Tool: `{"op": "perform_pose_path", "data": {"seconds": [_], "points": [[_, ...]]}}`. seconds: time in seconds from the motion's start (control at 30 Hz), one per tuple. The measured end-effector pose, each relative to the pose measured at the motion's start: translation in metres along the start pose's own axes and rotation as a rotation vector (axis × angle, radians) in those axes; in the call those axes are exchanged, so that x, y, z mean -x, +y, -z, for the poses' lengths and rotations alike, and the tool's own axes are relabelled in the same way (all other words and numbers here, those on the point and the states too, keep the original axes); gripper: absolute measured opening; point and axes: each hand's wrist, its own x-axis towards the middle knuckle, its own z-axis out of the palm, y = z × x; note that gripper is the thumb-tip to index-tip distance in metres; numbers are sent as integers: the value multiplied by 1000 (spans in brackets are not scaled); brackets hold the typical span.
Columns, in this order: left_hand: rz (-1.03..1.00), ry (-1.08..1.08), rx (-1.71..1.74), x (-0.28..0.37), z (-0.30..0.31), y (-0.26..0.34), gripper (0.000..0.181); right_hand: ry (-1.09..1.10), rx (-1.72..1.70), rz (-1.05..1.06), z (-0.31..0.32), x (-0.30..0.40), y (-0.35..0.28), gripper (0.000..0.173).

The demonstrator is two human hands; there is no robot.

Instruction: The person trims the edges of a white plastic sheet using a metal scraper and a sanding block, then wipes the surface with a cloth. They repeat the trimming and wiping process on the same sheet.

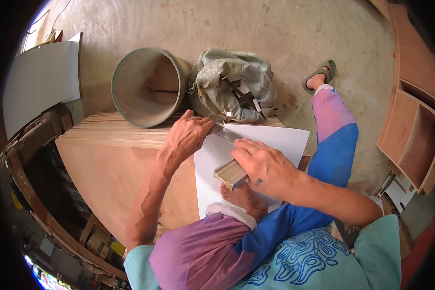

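My left hand (190,134) is closed over the far end of a flat metal strip (227,133). The strip slants down to the right, above a white sheet (210,156). My right hand (266,166) grips a ridged wooden block (230,173), its fingertips at the near end of the strip. Whether block and strip are joined is hidden under that hand. Below the block, my bare foot (243,199) rests on the white sheet. Beneath the sheet lies a stack of plywood panels (130,174).
Behind the stack are a large open cylindrical bin (141,83) and a woven sack (235,83) holding dark and white offcuts. White panels (40,79) lean at the left. Wooden cabinetry (409,134) stands at the right. My sandalled foot (319,78) is on the concrete floor (293,32).
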Motion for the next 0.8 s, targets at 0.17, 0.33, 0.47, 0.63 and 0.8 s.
{"op": "perform_pose_path", "data": {"seconds": [0.17, 0.33, 0.47, 0.63, 0.8], "points": [[-14, -154, 24, -3, 4, -8, 14, 22, -17, -4, -1, 0, 4, 33], [-12, -226, -24, -12, 12, -10, 9, 84, -169, 106, -8, 5, 51, 45], [-44, -275, -135, -14, 11, -13, 12, 172, -137, 170, -21, 3, 57, 42], [-143, -225, -158, -19, 7, 3, 6, 122, -17, 10, -2, 14, 13, 43], [-123, -246, -86, -25, 0, 9, 8, 89, -48, -49, 0, 23, 19, 43]]}}
